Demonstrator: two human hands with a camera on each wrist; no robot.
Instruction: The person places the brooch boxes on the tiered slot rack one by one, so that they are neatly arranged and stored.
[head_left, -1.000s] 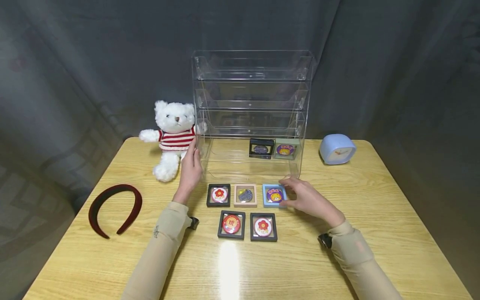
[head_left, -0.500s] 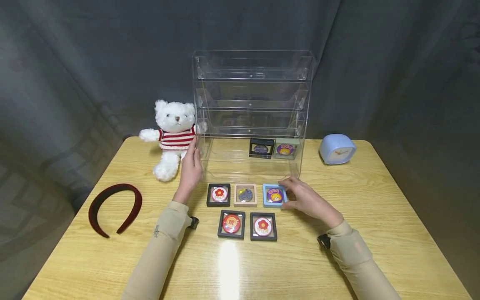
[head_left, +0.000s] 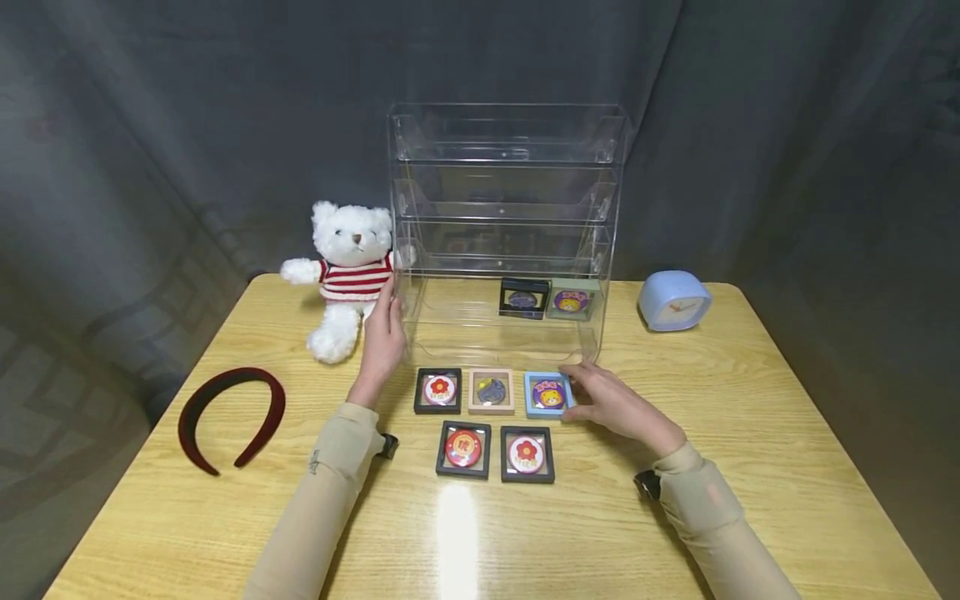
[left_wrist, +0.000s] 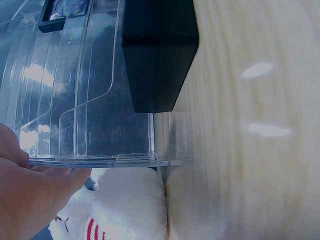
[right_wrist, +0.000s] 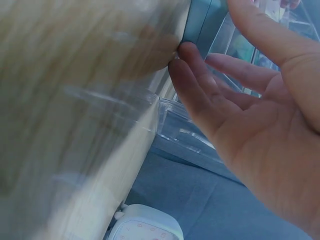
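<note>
In the head view a tiered clear plastic display rack [head_left: 501, 211] stands at the back of the table. My left hand [head_left: 384, 337] holds its left side edge, with thumb and fingers on either side of the panel in the left wrist view. Thumb and fingertips of my right hand [head_left: 618, 406] pinch the right side of a light blue square display frame [head_left: 530, 404] with a bear badge, flat on the table. Beside it lie a pink frame [head_left: 491, 410] and a black frame [head_left: 419, 392]. Two more black frames [head_left: 440, 450] lie nearer me.
A black frame [head_left: 503, 300] and a green frame [head_left: 597, 300] stand on the rack's lowest tier. A white teddy bear [head_left: 348, 242] sits left of the rack, a blue clock [head_left: 663, 292] to its right. A dark red headband [head_left: 270, 425] lies at left.
The light blue frame has turned slightly and shifted a little toward me under my right hand. My left hand stays at the rack's side.
</note>
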